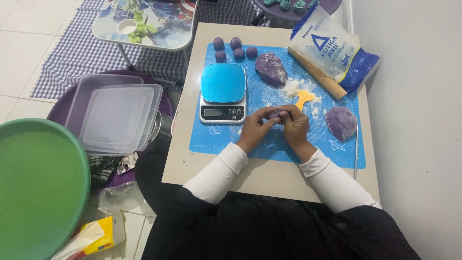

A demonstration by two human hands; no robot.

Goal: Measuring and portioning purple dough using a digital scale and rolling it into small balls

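Observation:
My left hand [256,126] and my right hand [294,124] meet over the blue silicone mat [288,149], both pinching a small piece of purple dough [275,114] between the fingertips. A blue-topped kitchen scale [223,92] stands just left of my hands. Several small purple dough balls [235,48] lie at the mat's far edge. One large purple dough lump [271,69] sits beyond my hands and another [341,123] lies to the right. A yellow scraper [303,98] rests among white flour just past my right hand.
A flour bag [332,50] and a wooden rolling pin [318,74] lie at the low table's far right. Left of the table are clear plastic lids [118,115] on a purple basin, a green basin [38,188], a tissue pack [98,236] and a small picture-topped table [144,21].

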